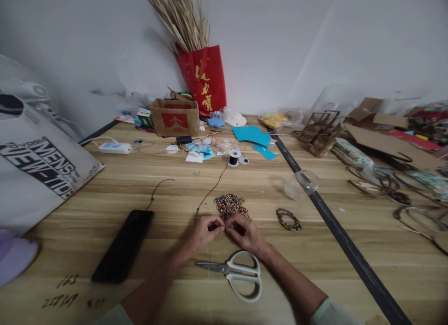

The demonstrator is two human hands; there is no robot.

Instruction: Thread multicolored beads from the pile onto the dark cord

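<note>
My left hand [205, 230] and my right hand [245, 231] meet fingertip to fingertip over the wooden table [210, 185], both pinched shut. A thin dark thread [214, 187] runs from my left fingers back to a black spool [234, 158]. What the right fingers pinch is too small to name. A heap of small multicoloured beads [230, 204] lies just beyond my hands. A finished beaded bracelet [288, 219] rests to the right of them. Pale-handled scissors [238, 273] lie between my forearms.
A black phone [123, 245] lies to the left, a clear plastic cup [303, 183] on its side to the right. At the back stand a cardboard box [175, 116], a red bag of dried stalks [205, 78], blue paper [252, 135]. Cardboard pieces [385, 143] crowd the right.
</note>
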